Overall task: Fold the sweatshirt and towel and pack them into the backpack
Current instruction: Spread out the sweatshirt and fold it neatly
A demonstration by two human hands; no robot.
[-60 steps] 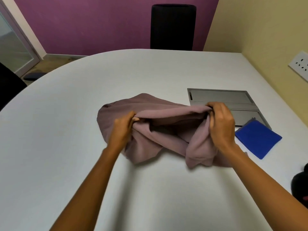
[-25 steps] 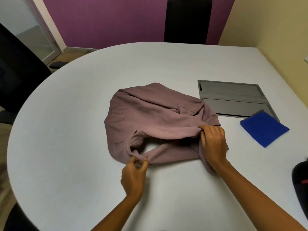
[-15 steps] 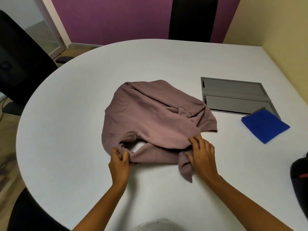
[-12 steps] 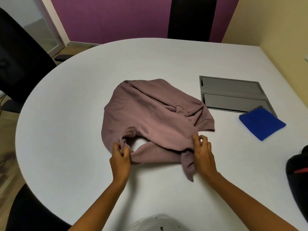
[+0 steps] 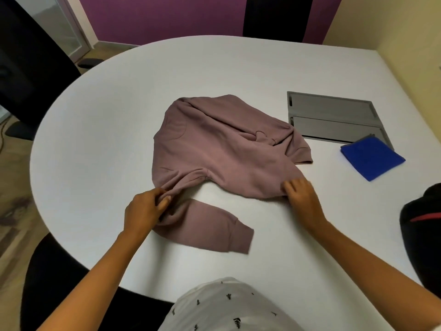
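Note:
A mauve sweatshirt [image 5: 222, 149] lies rumpled in the middle of the white table [image 5: 119, 111], one sleeve stretched out toward me at the front. My left hand [image 5: 145, 211] grips the cloth where that sleeve meets the body. My right hand [image 5: 301, 199] pinches the sweatshirt's near right hem. A folded blue towel [image 5: 372, 157] lies flat to the right, apart from both hands. The black backpack [image 5: 422, 237] with a red stripe shows at the right edge, partly cut off.
A grey cable hatch [image 5: 331, 117] is set into the table behind the towel. Black chairs stand at the far side [image 5: 274, 17], at the left [image 5: 31, 58] and below my left arm. The yellow wall borders the table on the right.
Both hands have pulled the sweatshirt's near edge apart and toward me. A sleeve has come free and now lies stretched out at the front. The bunched loop of cloth has opened out flatter.

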